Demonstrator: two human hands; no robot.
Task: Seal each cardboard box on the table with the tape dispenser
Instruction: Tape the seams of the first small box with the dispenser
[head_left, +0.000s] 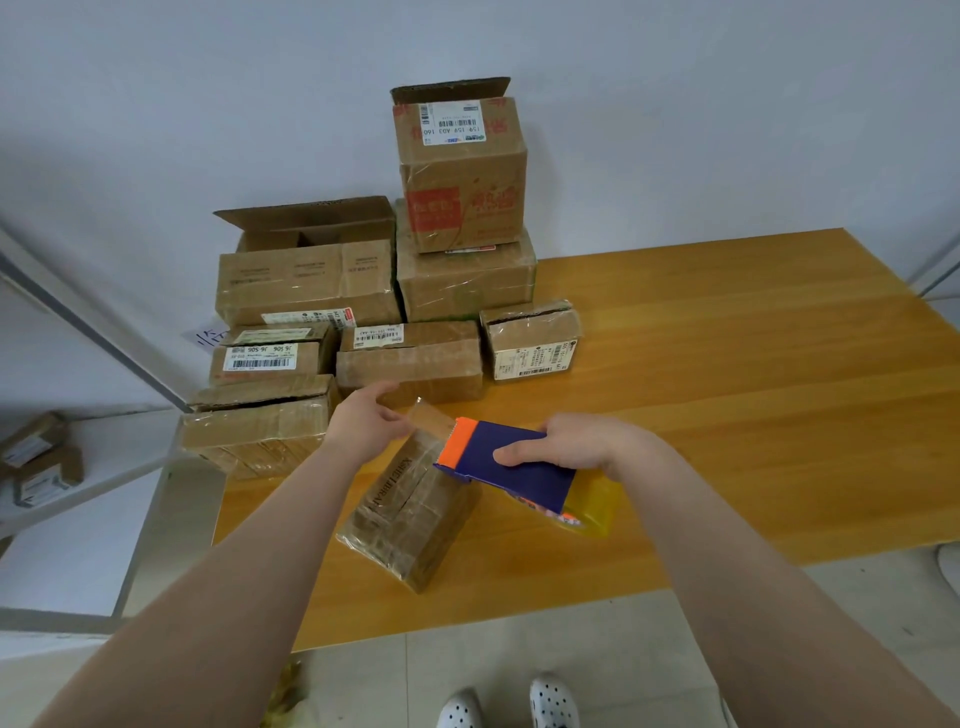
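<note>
Tape dispenser (524, 480) (blue, orange-tipped) gripped by right hand (579, 447); tape end (430, 421) pinched by left hand (363, 422), stretched above small box (410, 519) near table's (727, 389) front edge.

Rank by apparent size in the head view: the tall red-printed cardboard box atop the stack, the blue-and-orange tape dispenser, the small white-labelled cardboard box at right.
1. tall red-printed cardboard box
2. blue-and-orange tape dispenser, nearer the camera, so flattered
3. small white-labelled cardboard box
</note>
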